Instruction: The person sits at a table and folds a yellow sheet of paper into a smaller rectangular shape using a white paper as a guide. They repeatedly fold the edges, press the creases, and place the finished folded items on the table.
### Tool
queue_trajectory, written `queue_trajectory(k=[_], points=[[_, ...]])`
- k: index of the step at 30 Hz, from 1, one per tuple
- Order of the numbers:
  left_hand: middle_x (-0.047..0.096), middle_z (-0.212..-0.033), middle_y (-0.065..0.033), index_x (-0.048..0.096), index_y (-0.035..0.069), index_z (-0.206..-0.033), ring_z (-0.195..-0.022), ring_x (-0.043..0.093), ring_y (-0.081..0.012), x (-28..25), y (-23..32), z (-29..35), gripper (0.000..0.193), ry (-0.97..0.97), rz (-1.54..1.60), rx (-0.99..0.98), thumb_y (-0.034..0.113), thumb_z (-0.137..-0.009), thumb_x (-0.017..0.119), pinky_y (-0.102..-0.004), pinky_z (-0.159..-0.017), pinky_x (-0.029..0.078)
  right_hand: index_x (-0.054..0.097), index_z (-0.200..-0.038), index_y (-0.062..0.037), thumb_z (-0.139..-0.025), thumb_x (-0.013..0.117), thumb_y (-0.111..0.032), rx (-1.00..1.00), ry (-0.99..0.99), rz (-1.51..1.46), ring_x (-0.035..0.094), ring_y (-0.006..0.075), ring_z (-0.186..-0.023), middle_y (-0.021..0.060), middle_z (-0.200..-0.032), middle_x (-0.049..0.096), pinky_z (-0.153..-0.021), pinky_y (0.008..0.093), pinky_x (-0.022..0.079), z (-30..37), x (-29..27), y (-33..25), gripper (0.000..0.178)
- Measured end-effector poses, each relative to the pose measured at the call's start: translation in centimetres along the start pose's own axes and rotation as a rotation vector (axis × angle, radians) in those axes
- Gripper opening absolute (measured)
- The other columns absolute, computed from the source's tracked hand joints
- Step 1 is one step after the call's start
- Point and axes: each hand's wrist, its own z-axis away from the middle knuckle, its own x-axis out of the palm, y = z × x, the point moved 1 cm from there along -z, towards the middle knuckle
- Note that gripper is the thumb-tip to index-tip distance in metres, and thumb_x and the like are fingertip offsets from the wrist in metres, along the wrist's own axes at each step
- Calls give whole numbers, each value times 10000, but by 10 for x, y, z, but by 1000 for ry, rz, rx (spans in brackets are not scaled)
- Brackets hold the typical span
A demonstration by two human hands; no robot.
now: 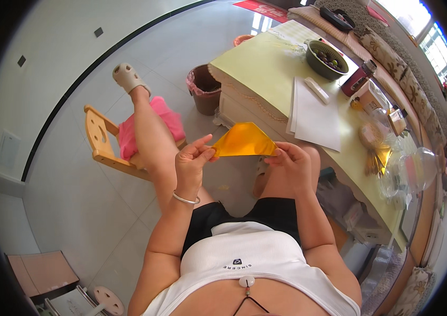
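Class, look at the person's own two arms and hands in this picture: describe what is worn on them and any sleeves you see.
Both forearms are bare, with no sleeves reaching them; the white ribbed top is sleeveless. The left hand has a thin silver bangle round its wrist. The right hand shows no jewellery or glove in this view.

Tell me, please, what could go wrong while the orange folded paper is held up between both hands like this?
The orange folded paper is pinched only at its two corners by the left hand and right hand, in mid-air above the lap, so a crease may come out crooked without a flat surface beneath. If either pinch loosens, it could drop to the tiled floor. The white sheets overhang the table edge and might slide off.
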Motion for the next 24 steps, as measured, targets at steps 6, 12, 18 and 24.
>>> queue_trajectory(k=[6,12,18,24], points=[[740,-868,-127,746,-44,-1020,-703,714,-192,-7,8,15,144,17,-88,-35,-47,-879,717,-268,-691,598,710,-1013,35,-958,686,-59,53,-10,3,717,145,-692,64,-864,716,-631,225,561,3,-4,3,111],[725,-810,-102,716,-27,-960,-677,707,-172,-6,8,14,77,27,-89,-171,-48,-886,705,-256,-634,579,712,-994,28,-941,698,-32,-92,31,-35,674,100,-638,52,-812,705,-574,201,532,7,3,4,81],[717,-773,-83,712,-16,-979,-621,674,-130,-4,6,18,84,-33,-270,-191,-12,-895,717,-240,-591,555,712,-985,32,-943,689,-20,-115,37,147,626,77,-594,46,-771,689,-560,194,518,12,-2,-3,71],[711,-768,-71,726,-6,-966,-610,664,-132,5,-5,18,86,-68,-181,-199,-4,-881,737,-244,-581,552,702,-943,35,-945,691,-29,-88,86,122,605,69,-591,34,-732,666,-534,195,481,14,-8,-12,65]])
